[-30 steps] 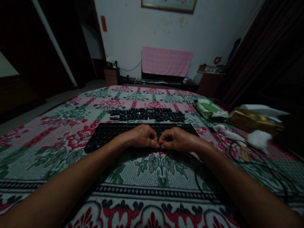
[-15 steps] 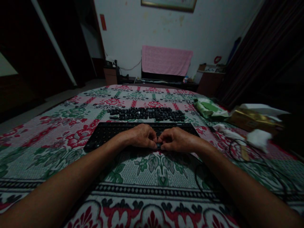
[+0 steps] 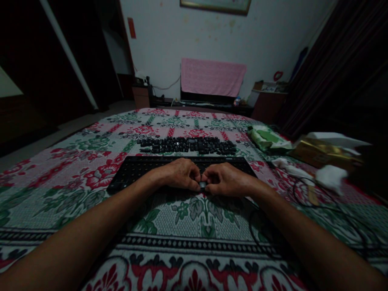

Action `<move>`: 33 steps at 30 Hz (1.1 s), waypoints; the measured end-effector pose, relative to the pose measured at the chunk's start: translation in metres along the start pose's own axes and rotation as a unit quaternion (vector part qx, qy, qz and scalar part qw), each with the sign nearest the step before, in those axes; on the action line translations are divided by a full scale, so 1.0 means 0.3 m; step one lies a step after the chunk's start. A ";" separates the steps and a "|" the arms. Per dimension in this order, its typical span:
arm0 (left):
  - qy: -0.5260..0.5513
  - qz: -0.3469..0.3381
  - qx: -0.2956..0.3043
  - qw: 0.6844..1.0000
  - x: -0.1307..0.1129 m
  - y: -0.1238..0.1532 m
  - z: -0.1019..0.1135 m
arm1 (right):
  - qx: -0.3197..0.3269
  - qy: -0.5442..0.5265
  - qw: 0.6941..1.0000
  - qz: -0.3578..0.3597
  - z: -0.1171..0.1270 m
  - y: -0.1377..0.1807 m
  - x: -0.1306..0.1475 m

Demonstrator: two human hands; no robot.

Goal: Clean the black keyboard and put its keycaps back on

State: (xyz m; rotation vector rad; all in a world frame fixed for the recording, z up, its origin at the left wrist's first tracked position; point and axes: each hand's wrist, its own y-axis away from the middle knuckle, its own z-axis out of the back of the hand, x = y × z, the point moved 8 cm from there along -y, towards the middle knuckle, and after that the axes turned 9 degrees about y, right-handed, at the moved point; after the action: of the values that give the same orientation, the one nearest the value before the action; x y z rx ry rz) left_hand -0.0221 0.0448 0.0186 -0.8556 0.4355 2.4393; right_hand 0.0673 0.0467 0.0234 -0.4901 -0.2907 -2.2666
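Observation:
A black keyboard (image 3: 136,171) with its keycaps off over most of its face lies across the patterned cloth. At its near edge a small dark keycap (image 3: 202,184) is pinched between the fingertips of both hands. My left hand (image 3: 182,173) is closed, thumb and forefinger at the keycap's left side. My right hand (image 3: 226,178) is closed too, with thumb and forefinger at its right side. The hands hide the middle of the keyboard. Just beyond it, loose black keycaps (image 3: 188,145) lie in a long heap.
A green-and-white wipes packet (image 3: 268,139) and a gold tissue box (image 3: 324,151) stand to the right. Crumpled white tissue (image 3: 331,178) lies nearer, beside a black cable (image 3: 330,208). A pink towel (image 3: 214,76) hangs over a dark screen at the far wall.
The keycap between the fingertips has tilted slightly, and its top now shows lighter. My right hand has shifted down a touch; my left hand has hardly moved.

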 end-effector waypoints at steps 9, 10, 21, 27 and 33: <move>0.031 0.011 0.014 0.999 0.001 0.005 -0.003 | -0.015 -0.013 1.000 -0.003 0.005 0.002 -0.004; 0.031 0.009 0.016 0.999 0.001 0.005 -0.003 | -0.016 -0.015 1.000 -0.005 0.004 0.002 -0.005; 0.067 0.014 0.003 0.998 0.018 -0.005 0.000 | 0.024 -0.074 0.997 -0.012 -0.011 -0.002 -0.033; 0.055 0.021 -0.015 0.998 0.018 -0.006 0.003 | 0.031 -0.073 0.997 -0.025 -0.024 -0.008 -0.036; 0.051 0.009 -0.016 0.999 0.027 -0.014 -0.002 | 0.030 -0.070 0.997 -0.026 -0.022 -0.009 -0.037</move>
State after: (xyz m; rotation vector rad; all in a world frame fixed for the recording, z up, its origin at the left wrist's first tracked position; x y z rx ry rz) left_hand -0.0248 0.0507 0.0124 -0.9977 0.4459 2.4325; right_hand 0.0705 0.0533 0.0124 -0.6178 -0.4468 -2.2712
